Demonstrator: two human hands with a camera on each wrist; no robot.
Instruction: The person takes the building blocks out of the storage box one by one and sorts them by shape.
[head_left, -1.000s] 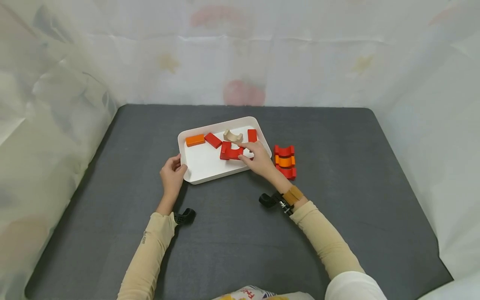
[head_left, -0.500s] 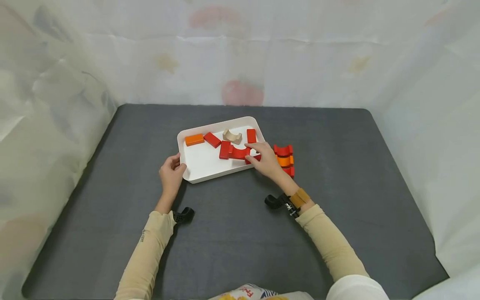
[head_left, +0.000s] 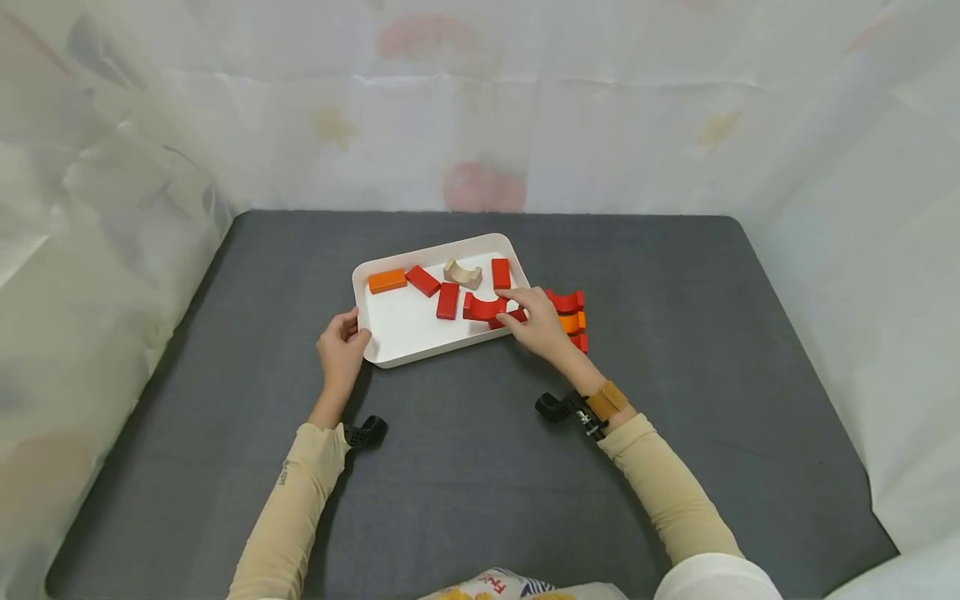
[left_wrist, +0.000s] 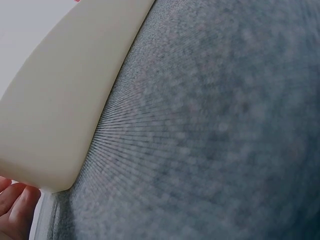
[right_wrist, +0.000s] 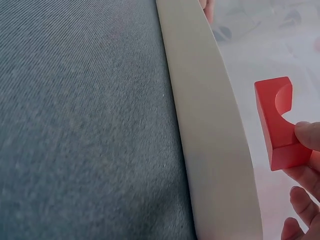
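Since the earlier frame, right hand point(head_left: 536, 325) has carried the red arch block point(head_left: 483, 307) rightward to the white tray point(head_left: 420, 354) near edge, fingers clamped on it; left hand point(head_left: 339, 350) grips the tray corner. Left wrist: fingertips point(left_wrist: 15, 207) touch that corner, so hold it firm. Right wrist: fingers point(right_wrist: 305, 150) pinch the block point(right_wrist: 280, 125) over the rim point(right_wrist: 210, 125); I'd lift clear before crossing to the stack point(head_left: 572, 321).

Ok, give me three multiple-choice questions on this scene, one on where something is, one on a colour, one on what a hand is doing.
1. Where is the pile of arch blocks?
A. on the mat right of the tray
B. inside the tray
C. left of the tray

2. What colour is the block at the tray's far left corner?
A. blue
B. orange
C. green

3. What is the right hand doing?
A. lying flat on the mat
B. holding a red arch block
C. lifting the tray

Answers:
1 A, the pile sits outside the white tray.
2 B, it shows orange.
3 B, fingers pinch the arch.
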